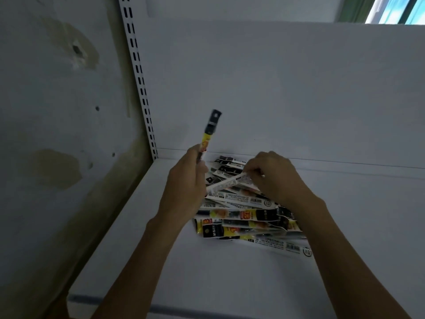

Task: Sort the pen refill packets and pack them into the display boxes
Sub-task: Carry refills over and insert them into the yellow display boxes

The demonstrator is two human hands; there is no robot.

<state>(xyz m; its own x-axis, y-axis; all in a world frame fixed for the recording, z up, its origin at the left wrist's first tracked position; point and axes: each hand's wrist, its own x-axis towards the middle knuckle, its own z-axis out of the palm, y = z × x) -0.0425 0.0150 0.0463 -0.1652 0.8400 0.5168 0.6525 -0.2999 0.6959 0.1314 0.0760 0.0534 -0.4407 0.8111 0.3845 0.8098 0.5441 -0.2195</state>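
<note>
While the pile of pen refill packets (248, 217) is spread out on the white shelf (207, 279), two packets are held up above it. One yellow and black packet (210, 130) is gripped in the left hand (184, 183), with the fingers curled round its lower part. Its long side is stood almost straight up, tipped a little to the right, and its black top end is pointed up toward the back panel (276, 88). A second one, the white packet (230, 183), is pinched at one end by the fingertips of the right hand (273, 176). It is held nearly flat, with its long side running from the right hand down and to the left, so its free end is just beside the left hand. Whether it is touched there cannot be told. The left hand is the nearer one to that free end, so the white packet could probably be taken into it beside the first one. The pile is found under both hands, and most of its packets are laid sideways, left to right. No display boxes are seen, so packing is judged not yet begun. A slotted rail (138, 77) and a stained wall (57, 111) are seen on the left.
</note>
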